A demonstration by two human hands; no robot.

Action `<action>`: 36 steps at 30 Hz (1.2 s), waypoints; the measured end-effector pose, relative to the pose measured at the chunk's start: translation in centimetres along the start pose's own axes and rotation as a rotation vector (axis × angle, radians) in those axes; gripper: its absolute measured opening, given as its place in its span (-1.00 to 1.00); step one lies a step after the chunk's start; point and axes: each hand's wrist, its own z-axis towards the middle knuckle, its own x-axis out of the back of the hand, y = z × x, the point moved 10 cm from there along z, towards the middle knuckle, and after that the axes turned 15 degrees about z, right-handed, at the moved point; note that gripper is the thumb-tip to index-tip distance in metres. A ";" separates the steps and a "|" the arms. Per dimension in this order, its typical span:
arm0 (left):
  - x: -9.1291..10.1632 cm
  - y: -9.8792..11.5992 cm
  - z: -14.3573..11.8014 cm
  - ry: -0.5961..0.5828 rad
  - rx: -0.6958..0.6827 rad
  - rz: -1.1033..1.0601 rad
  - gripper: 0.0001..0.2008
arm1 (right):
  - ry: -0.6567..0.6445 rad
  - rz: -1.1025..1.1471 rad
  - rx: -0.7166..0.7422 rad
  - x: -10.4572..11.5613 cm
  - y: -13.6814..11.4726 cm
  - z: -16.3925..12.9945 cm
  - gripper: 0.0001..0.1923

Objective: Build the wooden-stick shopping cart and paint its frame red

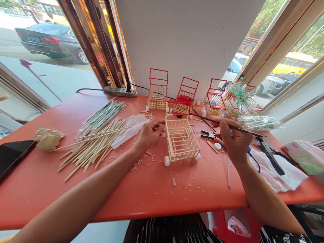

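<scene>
A miniature shopping cart (181, 141) of pale wooden sticks, with white wheels (166, 161), stands on the red table in front of me. My left hand (150, 133) is closed at its far left corner, with thumb and fingers against the frame near a wheel. In my right hand (234, 140) is a thin, dark-handled paintbrush (238, 128). Its tip reaches the crossbar (178, 114) at the cart's far end, which is partly red. The upright sticks beside that bar are still bare wood colour.
Behind stand several carts with red-painted handles (158, 89). Loose wooden sticks (93, 148) and wrapped bundles (102, 114) lie left, near a power strip (119, 91). Pliers (210, 135), a black tool (270, 155), tissue (283, 172) and a tissue pack (303, 157) lie right. Wood scraps dot the table (141, 195).
</scene>
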 end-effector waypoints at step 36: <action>0.0 -0.2 0.0 -0.001 0.010 -0.015 -0.62 | -0.094 -0.126 0.077 -0.4 -0.9 0.0 -0.80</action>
